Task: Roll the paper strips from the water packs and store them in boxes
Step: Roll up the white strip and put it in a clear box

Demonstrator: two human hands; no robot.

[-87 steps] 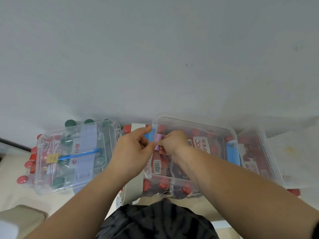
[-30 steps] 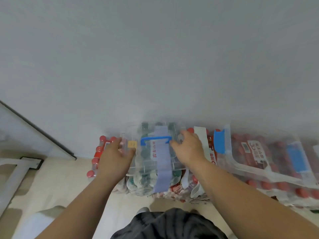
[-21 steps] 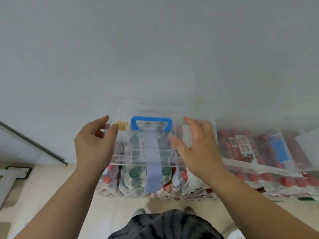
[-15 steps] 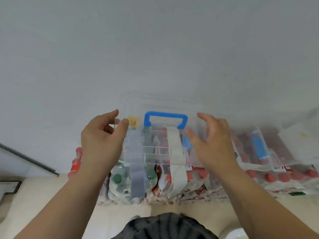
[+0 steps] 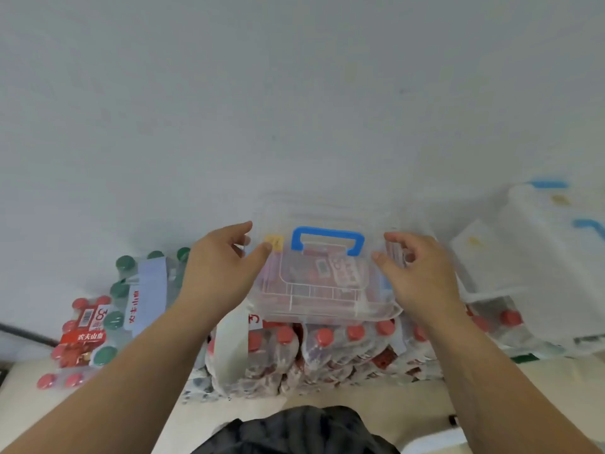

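A pale grey wall (image 5: 294, 93) fills the upper half of the frame, and a beige floor (image 5: 376, 398) runs along the bottom. At lower left we see a small red-capped water pack (image 5: 82, 335) standing on the floor against the wall. Next comes a green-capped pack (image 5: 114, 321) with a pale paper strip (image 5: 147, 290) lying across its top.

Our left hand (image 5: 219, 270) curves in a wide C round the left end of the clear box (image 5: 327, 290), thumb by a yellow sticker (image 5: 274, 241). The box is at centre frame over the red-capped packs (image 5: 327, 345). We cannot tell whether it rests on them or hangs just above. Its long axis runs left to right and its lid faces us. The blue handle (image 5: 327, 239) lies along the same line, near the far edge.

A white strip (image 5: 229, 348) loops over the pack below the box's left end. Our right hand (image 5: 422, 276) holds the right end, fingers curled. More clear boxes (image 5: 540, 257) stand at the right edge.
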